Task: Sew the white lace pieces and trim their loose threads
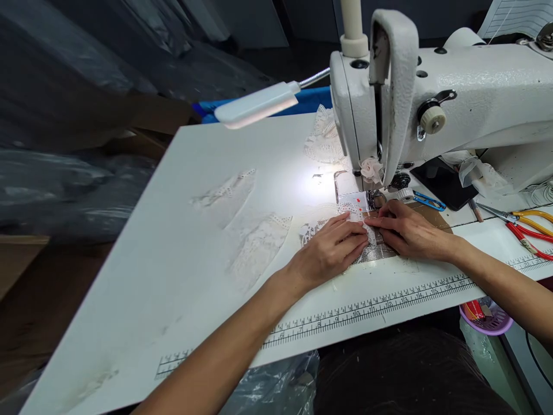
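A white lace piece (370, 235) lies on the metal plate of the sewing machine (475, 80), just in front of the presser foot (375, 200). My left hand (330, 251) rests flat on the lace from the left, fingers stretched out and side by side. From the right, my right hand (404, 231) pinches the edge of the lace between bent fingers, close to the foot. Its exact fingertip contact is partly hidden. Two more pale lace pieces, a nearer one (262, 245) and a farther one (228, 193), lie to the left on the white table (173, 276).
A lamp (259, 104) lights the sewing area. Blue thread snips (429, 200), a dark phone (447, 183) and yellow-handled scissors (533, 216) lie right of the foot. More lace (324, 135) sits behind the machine head. A ruler strip (354, 311) runs along the front edge.
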Action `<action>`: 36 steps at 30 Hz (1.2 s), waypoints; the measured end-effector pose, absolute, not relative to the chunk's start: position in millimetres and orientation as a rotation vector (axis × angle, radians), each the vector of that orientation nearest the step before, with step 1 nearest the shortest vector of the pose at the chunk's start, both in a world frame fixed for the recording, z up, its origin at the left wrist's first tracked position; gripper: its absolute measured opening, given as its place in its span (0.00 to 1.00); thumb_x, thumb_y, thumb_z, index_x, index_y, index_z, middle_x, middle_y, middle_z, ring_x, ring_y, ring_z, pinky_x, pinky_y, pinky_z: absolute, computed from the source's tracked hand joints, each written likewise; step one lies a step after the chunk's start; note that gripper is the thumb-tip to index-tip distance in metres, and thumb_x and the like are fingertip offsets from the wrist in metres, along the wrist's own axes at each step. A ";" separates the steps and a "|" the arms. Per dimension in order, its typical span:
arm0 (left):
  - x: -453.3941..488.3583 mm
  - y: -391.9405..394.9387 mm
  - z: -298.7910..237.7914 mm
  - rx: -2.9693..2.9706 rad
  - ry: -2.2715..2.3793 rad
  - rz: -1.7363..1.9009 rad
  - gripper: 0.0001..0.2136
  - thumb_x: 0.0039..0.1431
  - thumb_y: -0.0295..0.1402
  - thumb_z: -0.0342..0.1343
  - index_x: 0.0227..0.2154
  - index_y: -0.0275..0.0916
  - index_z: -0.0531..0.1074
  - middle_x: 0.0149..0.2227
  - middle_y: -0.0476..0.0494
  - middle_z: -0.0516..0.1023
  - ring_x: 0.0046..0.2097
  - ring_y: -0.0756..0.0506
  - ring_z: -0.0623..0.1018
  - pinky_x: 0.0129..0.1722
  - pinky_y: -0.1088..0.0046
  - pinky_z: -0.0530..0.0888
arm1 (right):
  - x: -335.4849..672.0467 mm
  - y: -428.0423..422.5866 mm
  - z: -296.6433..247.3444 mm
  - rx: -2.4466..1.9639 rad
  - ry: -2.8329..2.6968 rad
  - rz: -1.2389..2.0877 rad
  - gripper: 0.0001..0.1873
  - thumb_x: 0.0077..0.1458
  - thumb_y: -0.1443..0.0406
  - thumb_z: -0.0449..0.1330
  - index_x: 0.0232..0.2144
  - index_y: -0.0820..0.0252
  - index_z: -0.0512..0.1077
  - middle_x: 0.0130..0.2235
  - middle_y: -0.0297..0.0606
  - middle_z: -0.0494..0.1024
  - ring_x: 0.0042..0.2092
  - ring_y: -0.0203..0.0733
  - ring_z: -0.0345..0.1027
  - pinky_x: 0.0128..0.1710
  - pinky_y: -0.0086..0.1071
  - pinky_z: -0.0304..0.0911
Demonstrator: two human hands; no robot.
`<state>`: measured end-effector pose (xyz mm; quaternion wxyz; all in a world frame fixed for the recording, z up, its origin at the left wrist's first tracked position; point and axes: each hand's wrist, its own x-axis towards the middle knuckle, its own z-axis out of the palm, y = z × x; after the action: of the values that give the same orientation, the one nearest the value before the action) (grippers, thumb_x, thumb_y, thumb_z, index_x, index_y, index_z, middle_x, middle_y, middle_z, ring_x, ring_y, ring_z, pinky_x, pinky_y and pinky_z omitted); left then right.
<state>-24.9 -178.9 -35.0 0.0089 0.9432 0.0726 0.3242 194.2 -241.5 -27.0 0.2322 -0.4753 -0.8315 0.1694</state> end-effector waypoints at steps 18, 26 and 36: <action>-24.8 -183.8 -37.4 2.936 0.297 1.051 0.06 0.67 0.24 0.53 0.35 0.34 0.75 0.37 0.43 0.81 0.40 0.49 0.82 0.53 0.61 0.81 | 198.7 -249.9 -25.1 -1.339 -2.176 0.427 0.19 0.63 0.68 0.50 0.50 0.61 0.77 0.46 0.46 0.76 0.46 0.42 0.72 0.50 0.40 0.71; -24.7 -185.0 -36.6 2.935 0.317 1.016 0.06 0.67 0.26 0.53 0.37 0.36 0.75 0.37 0.45 0.82 0.40 0.49 0.82 0.51 0.61 0.81 | 197.1 -249.1 -25.3 -1.251 -2.398 0.362 0.18 0.62 0.68 0.53 0.49 0.52 0.79 0.46 0.44 0.74 0.52 0.46 0.66 0.54 0.47 0.68; -25.6 -180.6 -25.9 3.038 0.481 1.067 0.06 0.64 0.25 0.55 0.36 0.35 0.77 0.36 0.41 0.83 0.35 0.45 0.79 0.35 0.64 0.78 | 197.4 -250.3 -25.0 -1.227 -2.438 0.316 0.20 0.63 0.70 0.52 0.50 0.55 0.78 0.48 0.47 0.72 0.52 0.48 0.64 0.54 0.48 0.66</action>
<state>-25.6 -180.6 -25.9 -0.0571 0.9316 0.1475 0.3272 197.4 -250.3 -25.0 0.1959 -0.4378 -0.8702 0.1128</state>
